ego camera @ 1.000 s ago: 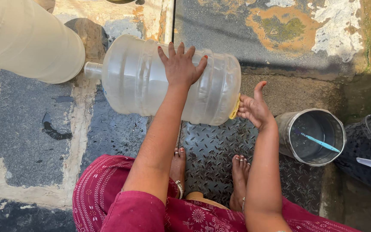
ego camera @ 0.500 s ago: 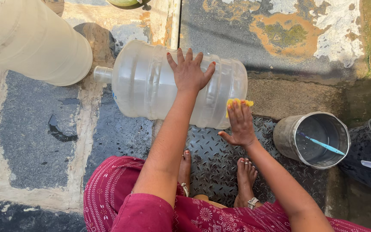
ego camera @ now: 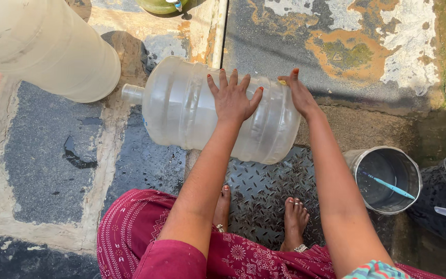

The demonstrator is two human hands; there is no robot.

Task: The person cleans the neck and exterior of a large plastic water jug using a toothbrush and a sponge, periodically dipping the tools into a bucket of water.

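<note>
A large clear plastic water jug (ego camera: 181,111) lies on its side on the wet stone floor, neck pointing left. My left hand (ego camera: 232,98) rests flat on top of it, fingers spread. My right hand (ego camera: 299,93) is pressed against the upper part of the jug's base at the right end. A small yellow scrubber (ego camera: 283,81) peeks out from under its fingers. My bare feet (ego camera: 294,222) stand on a metal tread plate (ego camera: 261,188) just below the jug.
A second large pale jug (ego camera: 42,46) fills the upper left. At the right a steel pot (ego camera: 408,170) holds water and a thin blue stick, with a dark bucket (ego camera: 442,199) beside it. A green object (ego camera: 161,5) sits at the top edge.
My right hand with the yellow scrubber has moved up from the lower edge of the jug's base to its upper part. My left hand has stayed flat on the jug.
</note>
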